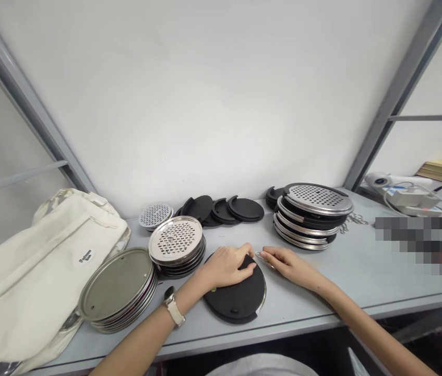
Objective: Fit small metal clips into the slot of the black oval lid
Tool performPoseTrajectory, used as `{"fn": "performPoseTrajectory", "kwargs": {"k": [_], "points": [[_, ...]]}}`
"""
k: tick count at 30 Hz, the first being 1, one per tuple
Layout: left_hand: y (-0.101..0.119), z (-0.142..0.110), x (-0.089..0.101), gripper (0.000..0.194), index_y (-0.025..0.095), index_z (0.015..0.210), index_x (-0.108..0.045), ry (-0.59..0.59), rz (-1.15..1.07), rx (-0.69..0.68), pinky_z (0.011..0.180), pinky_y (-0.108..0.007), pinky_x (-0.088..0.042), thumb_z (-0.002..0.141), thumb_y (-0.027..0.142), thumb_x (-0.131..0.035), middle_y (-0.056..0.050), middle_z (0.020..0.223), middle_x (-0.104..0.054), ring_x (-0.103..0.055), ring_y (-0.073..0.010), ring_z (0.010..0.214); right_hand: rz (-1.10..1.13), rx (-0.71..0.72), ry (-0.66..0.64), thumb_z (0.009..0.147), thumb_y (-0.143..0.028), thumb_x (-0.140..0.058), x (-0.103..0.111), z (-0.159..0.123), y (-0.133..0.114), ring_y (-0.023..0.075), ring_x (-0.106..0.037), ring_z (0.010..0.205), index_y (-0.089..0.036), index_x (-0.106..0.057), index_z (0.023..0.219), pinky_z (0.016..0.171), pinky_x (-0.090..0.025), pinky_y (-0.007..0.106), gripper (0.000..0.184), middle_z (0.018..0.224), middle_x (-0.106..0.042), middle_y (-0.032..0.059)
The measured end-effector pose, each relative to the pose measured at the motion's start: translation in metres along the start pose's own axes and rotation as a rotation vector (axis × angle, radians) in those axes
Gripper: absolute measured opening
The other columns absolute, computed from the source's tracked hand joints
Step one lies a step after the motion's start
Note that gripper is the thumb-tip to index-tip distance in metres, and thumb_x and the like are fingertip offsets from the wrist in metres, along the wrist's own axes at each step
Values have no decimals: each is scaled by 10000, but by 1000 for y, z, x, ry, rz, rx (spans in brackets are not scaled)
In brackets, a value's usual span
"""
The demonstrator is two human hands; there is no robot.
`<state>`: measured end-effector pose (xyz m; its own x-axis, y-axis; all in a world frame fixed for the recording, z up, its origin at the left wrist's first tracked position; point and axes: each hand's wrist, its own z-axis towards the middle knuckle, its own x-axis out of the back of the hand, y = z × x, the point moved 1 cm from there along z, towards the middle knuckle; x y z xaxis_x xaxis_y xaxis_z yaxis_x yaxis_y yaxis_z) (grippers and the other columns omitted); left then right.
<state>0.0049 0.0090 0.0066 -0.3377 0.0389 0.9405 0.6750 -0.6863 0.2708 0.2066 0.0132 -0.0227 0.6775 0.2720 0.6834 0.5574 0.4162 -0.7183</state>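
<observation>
The left forearm reaches in bare from the near left, slanting up and rightward to the wrist; the left hand lies back uppermost, its fingers curled downward at the far right; the right forearm comes in from the near right, slanting up and leftward; the right hand stretches out low, its fingertips drawn together and pointing left; the two hands sit just apart, near the middle of the view.
</observation>
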Motion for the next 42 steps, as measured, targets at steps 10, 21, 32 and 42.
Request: {"fn": "performPoseTrajectory", "kwargs": {"k": [10,21,32,42], "points": [[0,-2,-3,158,201,813,-511,39,106,-26,543,-261,-311,854,353,-493,-1,668,-602,-565,-160,590,-60,7,37,954,-478,-299,-5,-1,-3,107,-367,547,-193,-398,640,526,-294,230,436,572,-369,-54],[4,-3,-2,179,208,762,-512,17,82,-103,540,-265,-290,846,364,-489,14,620,-577,-551,-146,566,-97,85,-27,959,-455,-300,-9,-6,-11,109,-398,546,-178,-511,668,526,-294,215,454,589,-466,-32],[6,-1,-2,319,232,1053,-497,11,129,46,593,-275,-362,834,465,-496,-14,758,-649,-610,-219,689,-83,67,-44,954,-449,-323,-7,-4,-11,103,-347,532,-187,-437,639,519,-271,217,425,563,-373,-53],[6,0,-2,237,231,960,-531,12,142,37,556,-255,-347,844,433,-491,9,666,-605,-594,-192,638,-107,83,2,968,-423,-308,-9,-4,-10,107,-393,553,-176,-503,691,537,-291,221,419,595,-467,-33]]}}
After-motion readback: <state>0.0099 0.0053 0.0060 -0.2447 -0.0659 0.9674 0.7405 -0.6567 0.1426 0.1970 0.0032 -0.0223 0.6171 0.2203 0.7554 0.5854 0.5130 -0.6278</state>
